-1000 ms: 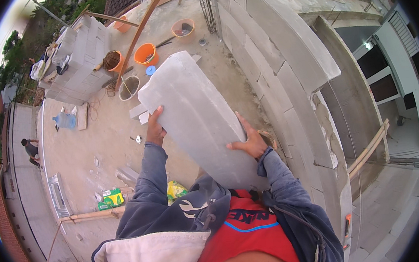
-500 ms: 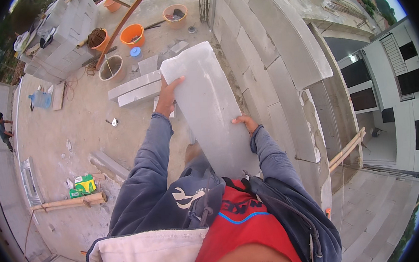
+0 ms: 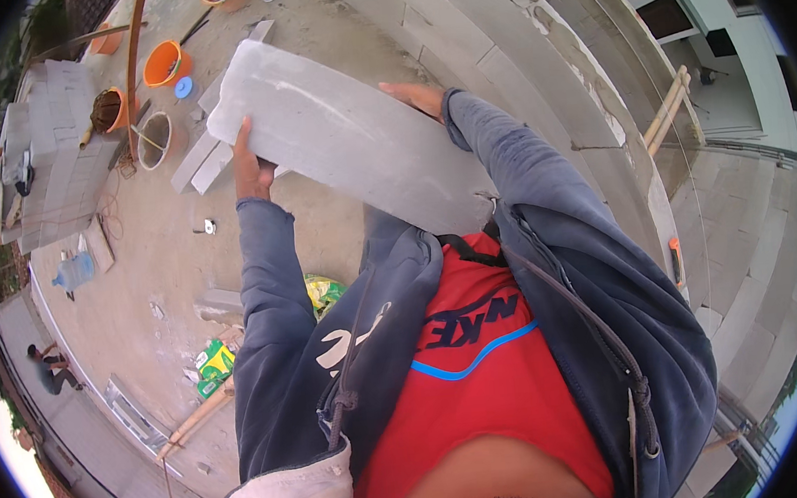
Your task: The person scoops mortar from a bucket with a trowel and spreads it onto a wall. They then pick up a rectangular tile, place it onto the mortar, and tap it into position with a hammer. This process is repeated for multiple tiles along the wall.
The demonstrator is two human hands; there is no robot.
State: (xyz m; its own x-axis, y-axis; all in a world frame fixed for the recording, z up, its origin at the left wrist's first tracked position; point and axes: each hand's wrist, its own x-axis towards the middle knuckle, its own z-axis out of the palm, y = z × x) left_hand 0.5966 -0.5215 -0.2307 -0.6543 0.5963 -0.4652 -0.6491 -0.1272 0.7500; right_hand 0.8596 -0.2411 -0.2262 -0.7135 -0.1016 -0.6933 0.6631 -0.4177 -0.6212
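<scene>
A long grey lightweight concrete block [image 3: 342, 127] is held up in front of my chest, tilted with its far end toward the upper left. My left hand [image 3: 252, 167] grips the near-left edge close to that far end, thumb on the face and fingers out of sight beneath. On the opposite long edge, my right hand [image 3: 415, 101] is wrapped round the block, its fingers partly hidden. The block's near end comes close to my jacket. To its right runs a wall of the same blocks [image 3: 465, 19].
More cut blocks [image 3: 193, 162] lie on the concrete floor beyond my left hand. Orange buckets [image 3: 166, 64] and a mortar bucket [image 3: 161, 141] stand farther off. A green and yellow bag [image 3: 213, 365] and a bamboo pole [image 3: 197, 419] lie left. Another person [image 3: 52, 368] is at far left.
The block has turned counter-clockwise, its far end swinging left, with both hands still on it. My right hand has moved up and left in view. The whole view has shifted too.
</scene>
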